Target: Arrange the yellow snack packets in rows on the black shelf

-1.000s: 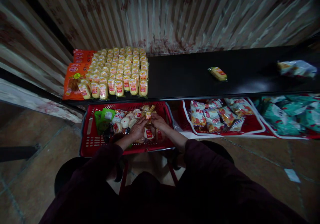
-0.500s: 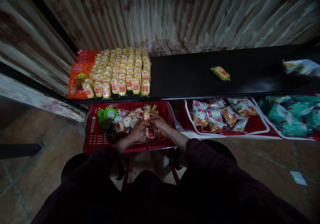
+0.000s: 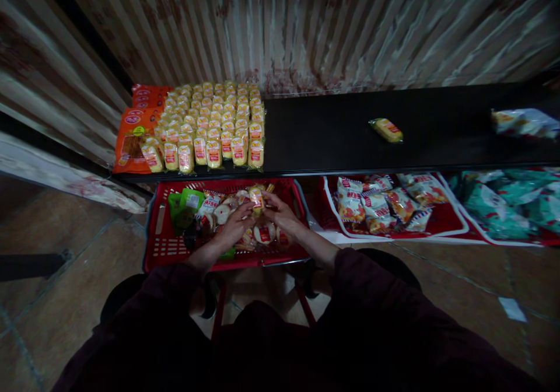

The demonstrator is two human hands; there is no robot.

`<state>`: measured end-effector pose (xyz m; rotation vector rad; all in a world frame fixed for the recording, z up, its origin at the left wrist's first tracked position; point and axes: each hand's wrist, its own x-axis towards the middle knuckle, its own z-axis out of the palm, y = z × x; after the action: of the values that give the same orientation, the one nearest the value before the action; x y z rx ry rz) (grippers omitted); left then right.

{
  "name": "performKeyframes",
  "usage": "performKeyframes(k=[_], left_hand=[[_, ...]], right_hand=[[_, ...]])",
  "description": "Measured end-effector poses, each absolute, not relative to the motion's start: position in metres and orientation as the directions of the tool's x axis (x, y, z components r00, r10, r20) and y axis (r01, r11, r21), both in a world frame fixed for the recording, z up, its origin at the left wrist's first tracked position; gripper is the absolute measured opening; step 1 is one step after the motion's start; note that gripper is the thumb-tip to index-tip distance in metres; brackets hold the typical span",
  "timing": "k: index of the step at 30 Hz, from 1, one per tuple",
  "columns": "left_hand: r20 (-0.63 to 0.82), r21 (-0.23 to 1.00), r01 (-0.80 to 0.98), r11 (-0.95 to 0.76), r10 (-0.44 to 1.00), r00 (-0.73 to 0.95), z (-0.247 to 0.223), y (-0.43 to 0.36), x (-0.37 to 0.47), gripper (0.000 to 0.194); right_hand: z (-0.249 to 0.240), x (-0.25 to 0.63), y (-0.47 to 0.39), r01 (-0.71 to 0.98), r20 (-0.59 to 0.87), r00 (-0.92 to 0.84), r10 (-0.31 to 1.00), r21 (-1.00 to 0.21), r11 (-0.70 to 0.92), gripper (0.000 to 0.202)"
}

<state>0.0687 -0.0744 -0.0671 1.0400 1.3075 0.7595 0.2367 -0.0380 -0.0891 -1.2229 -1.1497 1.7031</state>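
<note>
Over the red shopping basket [image 3: 151,246], a small yellow cake in clear wrapping [image 3: 256,199] is held upright between my two hands. My left hand [image 3: 236,226] grips its left side with bent fingers. From the other side my right hand [image 3: 279,212] touches it with its fingertips. Below them in the basket lie round wrapped pastries [image 3: 263,233], a green packet [image 3: 186,200] and several other snack packs, partly covered by my hands. Rows of the same yellow cakes [image 3: 214,153] stand on the black shelf just beyond.
Orange packets [image 3: 135,138] lie at the left end of the black shelf [image 3: 315,141]. One single wrapped cake [image 3: 387,130] lies further right, near a white-and-blue bag [image 3: 525,122]. Under the shelf, a red bin [image 3: 326,205] holds snack bags, beside teal bags [image 3: 499,211].
The cake between my hands has risen slightly and shows more clearly. My hands have drawn a little apart around it. The view has shifted slightly.
</note>
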Motion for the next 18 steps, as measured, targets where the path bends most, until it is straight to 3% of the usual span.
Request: performKeyframes(k=[10, 18], left_hand=[[-0.416, 0.909, 0.067, 0.411, 0.904, 0.101, -0.054, -0.077, 0.064, 0.054], [-0.369, 0.929, 0.073, 0.364, 0.926, 0.081, -0.051, -0.081, 0.067, 0.057]], right_hand=[[-0.066, 0.23, -0.041, -0.059, -0.276, -0.343, 0.898, -0.948, -0.314, 0.059], [-0.073, 0.228, -0.042, -0.04, -0.285, -0.271, 0.919, -0.951, -0.306, 0.06]])
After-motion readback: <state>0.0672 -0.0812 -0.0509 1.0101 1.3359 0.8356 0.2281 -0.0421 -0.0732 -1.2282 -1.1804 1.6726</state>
